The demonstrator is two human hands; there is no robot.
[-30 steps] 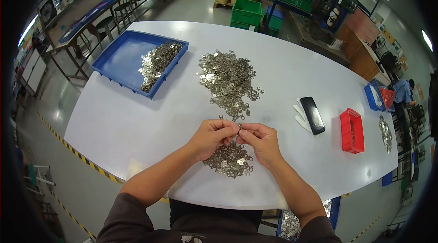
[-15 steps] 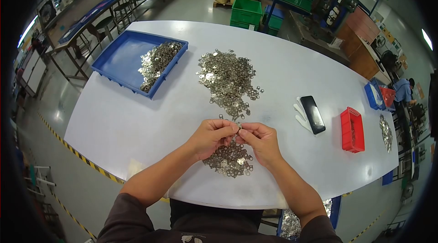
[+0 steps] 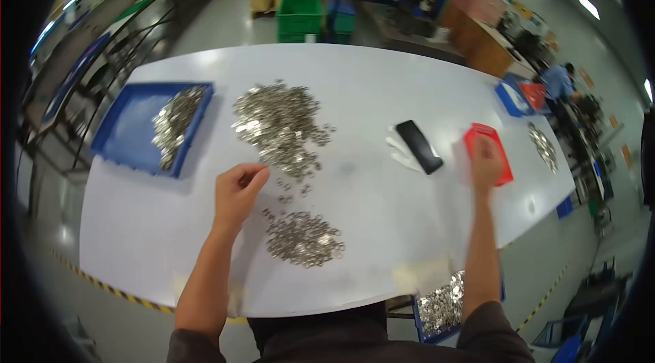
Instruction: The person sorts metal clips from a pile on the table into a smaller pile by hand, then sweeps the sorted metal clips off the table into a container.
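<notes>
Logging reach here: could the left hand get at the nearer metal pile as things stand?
Probably yes: the left hand is just beside the nearer metal pile, which lies uncovered, with nothing standing between them.

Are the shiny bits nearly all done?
Probably not. Maybe done: bits in the blue tray. The blurry right hand is at the red box, the left hand near the big pile; whether they hold bits, I can't tell. That pile and small pile look unfinished.
</notes>
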